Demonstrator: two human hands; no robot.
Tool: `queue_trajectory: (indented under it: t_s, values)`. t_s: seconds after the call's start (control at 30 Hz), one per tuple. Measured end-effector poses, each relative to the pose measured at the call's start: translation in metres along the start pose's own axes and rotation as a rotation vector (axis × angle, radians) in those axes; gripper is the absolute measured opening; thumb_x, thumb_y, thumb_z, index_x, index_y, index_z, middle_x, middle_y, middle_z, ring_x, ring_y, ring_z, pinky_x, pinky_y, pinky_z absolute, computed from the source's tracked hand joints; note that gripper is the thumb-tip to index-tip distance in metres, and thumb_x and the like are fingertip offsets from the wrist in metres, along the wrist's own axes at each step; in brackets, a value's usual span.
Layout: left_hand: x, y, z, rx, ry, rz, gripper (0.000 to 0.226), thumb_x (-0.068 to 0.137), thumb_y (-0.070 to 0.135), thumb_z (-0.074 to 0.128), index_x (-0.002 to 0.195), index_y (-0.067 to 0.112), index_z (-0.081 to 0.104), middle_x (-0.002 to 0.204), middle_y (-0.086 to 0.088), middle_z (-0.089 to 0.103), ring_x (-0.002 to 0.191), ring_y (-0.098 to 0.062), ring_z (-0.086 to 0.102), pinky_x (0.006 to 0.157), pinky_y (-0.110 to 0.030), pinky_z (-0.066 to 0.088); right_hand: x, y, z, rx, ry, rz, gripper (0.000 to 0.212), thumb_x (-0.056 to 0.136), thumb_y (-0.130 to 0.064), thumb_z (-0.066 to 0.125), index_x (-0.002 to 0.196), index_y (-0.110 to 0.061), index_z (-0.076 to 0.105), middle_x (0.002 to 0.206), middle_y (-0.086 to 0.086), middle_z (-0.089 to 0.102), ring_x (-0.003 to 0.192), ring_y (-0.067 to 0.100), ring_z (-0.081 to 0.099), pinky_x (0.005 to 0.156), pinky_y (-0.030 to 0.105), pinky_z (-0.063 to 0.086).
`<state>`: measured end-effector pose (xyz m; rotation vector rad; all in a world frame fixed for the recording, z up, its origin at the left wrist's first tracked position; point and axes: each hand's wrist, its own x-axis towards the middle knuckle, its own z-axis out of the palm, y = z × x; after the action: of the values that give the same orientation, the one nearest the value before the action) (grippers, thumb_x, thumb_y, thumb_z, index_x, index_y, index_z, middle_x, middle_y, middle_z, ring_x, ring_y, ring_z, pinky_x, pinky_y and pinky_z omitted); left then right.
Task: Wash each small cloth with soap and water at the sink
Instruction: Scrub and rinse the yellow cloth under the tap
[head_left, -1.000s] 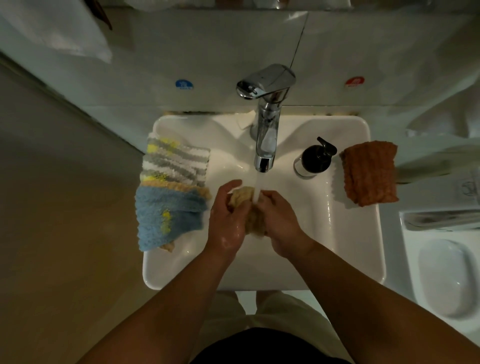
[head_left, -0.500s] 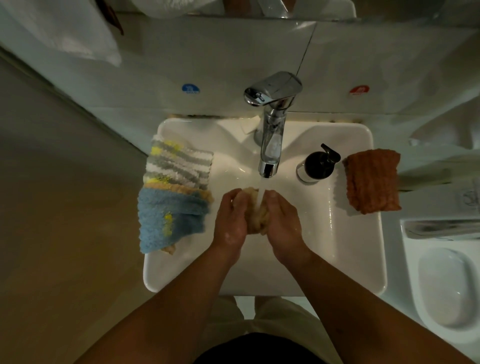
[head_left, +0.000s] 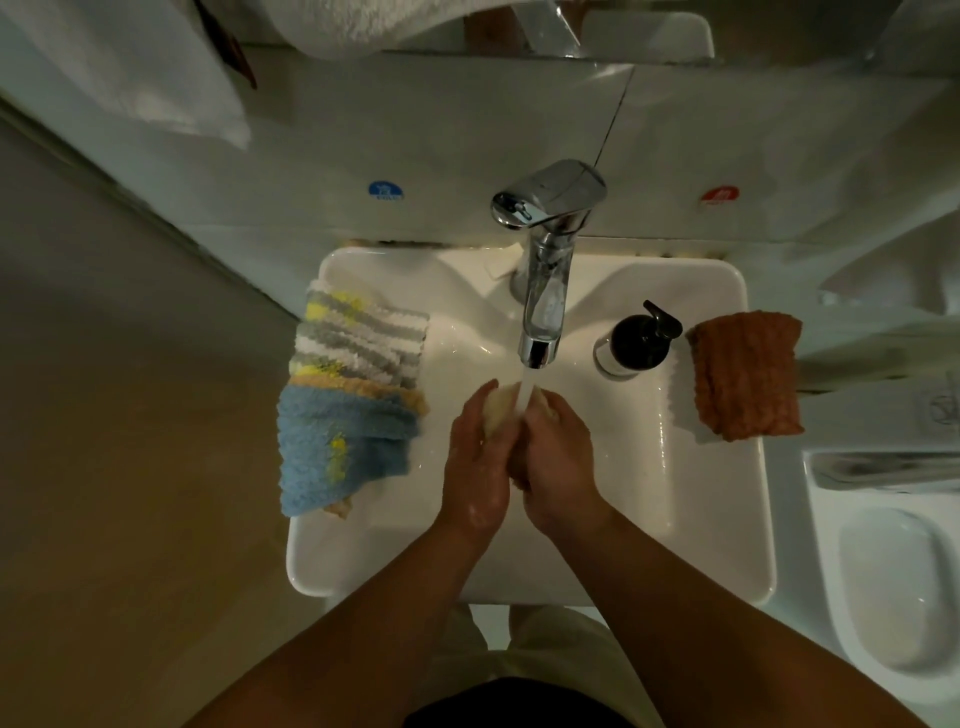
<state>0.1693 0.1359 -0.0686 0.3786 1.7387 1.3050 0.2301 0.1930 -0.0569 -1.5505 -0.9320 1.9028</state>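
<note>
Under the running tap, near the middle of the frame, a small pale cloth (head_left: 500, 413) is squeezed between two hands. The left hand (head_left: 475, 462) and the right hand (head_left: 560, 462) are pressed together, palm to palm, with their fingers curled around the cloth. Only its top end peeks out by the fingertips, and the water stream (head_left: 527, 387) falls right on that end. The cloth's long way seems to run up and down the frame, from the fingertips toward the wrists. It sits right in the middle, so neither hand is nearer. I think the next rub needs the hands to slide past each other along that line while the top end stays under the water. Little white spots on the left hand look like soap bubbles. All of this is over the bowl of the white sink (head_left: 519, 587). The shiny tap (head_left: 545, 291) stands just above the hands. A black soap pump bottle (head_left: 638, 340) stands to the right of the tap. An orange-brown cloth (head_left: 745, 374) lies folded on the right rim. On the left rim lie a striped cloth (head_left: 358, 338) and a blue cloth (head_left: 337, 447), touching each other.
</note>
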Motion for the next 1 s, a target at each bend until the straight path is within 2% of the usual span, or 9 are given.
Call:
queue_trajectory:
  t_s: [0.1, 0.27, 0.43, 0.53, 0.6, 0.7, 0.77, 0.9, 1.0]
  values:
    - [-0.006, 0.002, 0.012, -0.337, -0.02, -0.214, 0.045, 0.093, 0.058, 0.053, 0.131, 0.034, 0.061, 0.124, 0.003, 0.069, 0.114, -0.012, 0.066, 0.095, -0.035, 0.054, -0.001, 0.007, 0.002, -0.252, 0.005, -0.124, 0.027, 0.104, -0.027, 0.052, 0.088, -0.017, 0.071, 0.078, -0.009, 0.072, 0.076, 0.007, 0.07, 0.059, 0.015, 0.051]
    - [0.008, -0.004, 0.015, -0.023, 0.07, -0.119, 0.023, 0.108, 0.033, 0.041, 0.113, 0.025, 0.063, 0.103, 0.005, 0.07, 0.096, -0.004, 0.068, 0.086, -0.023, 0.057, -0.004, 0.007, -0.003, -0.321, -0.136, -0.253, 0.017, 0.105, -0.028, 0.052, 0.106, -0.042, 0.062, 0.105, -0.014, 0.067, 0.103, -0.001, 0.064, 0.091, 0.019, 0.051]
    - [0.021, -0.006, 0.009, 0.34, 0.007, 0.078, 0.019, 0.097, 0.048, 0.05, 0.102, 0.032, 0.058, 0.103, 0.003, 0.064, 0.093, -0.01, 0.064, 0.084, -0.026, 0.053, 0.008, 0.019, -0.011, -0.562, -0.142, -0.483, 0.025, 0.096, -0.049, 0.053, 0.105, -0.027, 0.061, 0.098, -0.006, 0.064, 0.092, 0.009, 0.065, 0.083, 0.037, 0.056]
    - [0.023, -0.001, 0.003, 0.736, 0.012, 0.299, 0.03, 0.096, 0.041, 0.044, 0.105, 0.016, 0.059, 0.101, -0.003, 0.059, 0.093, -0.022, 0.06, 0.079, -0.03, 0.045, 0.012, 0.017, -0.01, -0.64, -0.111, -0.431, 0.033, 0.088, -0.056, 0.061, 0.097, -0.024, 0.057, 0.088, -0.006, 0.062, 0.08, 0.006, 0.064, 0.071, 0.02, 0.053]
    - [0.023, 0.009, 0.003, 0.772, 0.03, 0.232, 0.024, 0.097, 0.032, 0.047, 0.105, 0.012, 0.057, 0.103, -0.007, 0.06, 0.095, -0.028, 0.06, 0.08, -0.036, 0.048, 0.014, 0.017, -0.011, -0.737, -0.105, -0.44, 0.027, 0.091, -0.043, 0.068, 0.095, -0.02, 0.054, 0.081, -0.011, 0.06, 0.075, 0.0, 0.062, 0.063, 0.01, 0.046]
    - [0.025, 0.017, 0.005, 0.842, -0.031, 0.206, 0.058, 0.085, 0.056, 0.02, 0.105, 0.013, 0.053, 0.101, -0.009, 0.061, 0.093, -0.028, 0.061, 0.081, -0.041, 0.052, 0.018, 0.017, -0.01, -0.744, -0.091, -0.367, 0.021, 0.096, -0.029, 0.067, 0.084, -0.02, 0.051, 0.071, -0.01, 0.058, 0.066, -0.007, 0.059, 0.054, 0.008, 0.041]
    - [0.025, 0.011, 0.004, 0.687, -0.025, 0.132, 0.045, 0.091, 0.055, 0.022, 0.1, 0.022, 0.051, 0.094, -0.002, 0.06, 0.092, -0.026, 0.063, 0.079, -0.04, 0.053, 0.019, 0.014, -0.007, -0.755, -0.041, -0.32, 0.022, 0.099, -0.031, 0.062, 0.081, -0.02, 0.054, 0.07, -0.009, 0.058, 0.063, -0.001, 0.061, 0.052, 0.009, 0.038]
    - [0.006, 0.0, -0.001, -0.146, 0.035, -0.155, 0.023, 0.101, 0.046, 0.052, 0.122, 0.037, 0.054, 0.113, -0.004, 0.067, 0.098, -0.023, 0.069, 0.067, -0.032, 0.057, 0.022, 0.001, -0.006, -0.43, 0.097, -0.155, 0.04, 0.108, -0.042, 0.038, 0.082, -0.023, 0.061, 0.081, -0.001, 0.066, 0.081, 0.019, 0.068, 0.07, 0.021, 0.053]
    - [-0.002, -0.007, -0.002, -0.111, -0.042, -0.045, 0.033, 0.098, 0.058, 0.05, 0.128, 0.045, 0.054, 0.119, 0.007, 0.067, 0.105, -0.011, 0.068, 0.077, -0.029, 0.058, 0.018, 0.005, -0.003, -0.316, 0.002, -0.046, 0.044, 0.107, -0.048, 0.034, 0.098, -0.018, 0.065, 0.092, 0.005, 0.069, 0.088, 0.023, 0.07, 0.069, 0.029, 0.054]
